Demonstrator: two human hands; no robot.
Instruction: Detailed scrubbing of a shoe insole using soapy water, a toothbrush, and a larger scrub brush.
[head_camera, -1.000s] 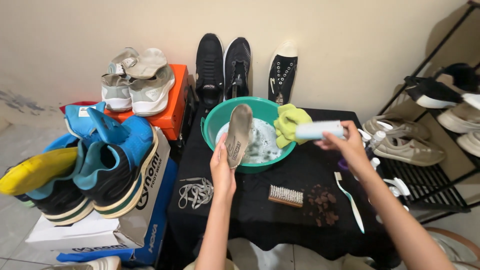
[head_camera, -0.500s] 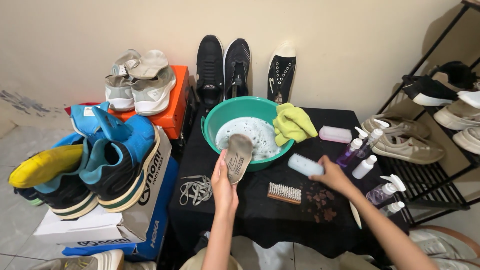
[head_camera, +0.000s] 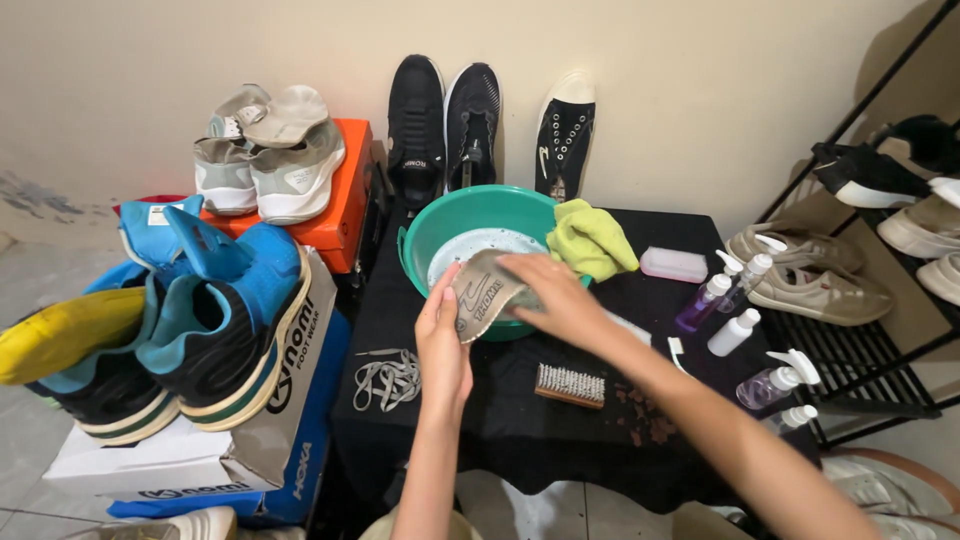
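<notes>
My left hand (head_camera: 441, 338) holds a worn grey insole (head_camera: 478, 293) by its near end, just in front of a green basin (head_camera: 418, 238) of soapy water. My right hand (head_camera: 553, 296) lies palm down over the insole's far end with its fingers closed on it, and its forearm crosses the black-covered table (head_camera: 500, 430). A pale blue brush (head_camera: 630, 327) lies on the cloth, partly hidden under that forearm. A wooden scrubbing brush (head_camera: 570, 385) sits below the hands, and a yellow-green cloth (head_camera: 592, 240) hangs over the basin's right rim.
Grey laces (head_camera: 390, 378) lie left of the brush, a toothbrush (head_camera: 679, 351) and brown crumbs to its right. Spray bottles (head_camera: 733, 332) and a pink block (head_camera: 672, 264) stand right. Black shoes (head_camera: 442, 120) lean on the wall. Shoe boxes with blue trainers (head_camera: 220, 320) stand left, a shoe rack (head_camera: 880, 340) right.
My right hand put the pale blue brush down on the table and moved left onto the insole. The left hand tilted the insole flatter, close to the basin's front rim.
</notes>
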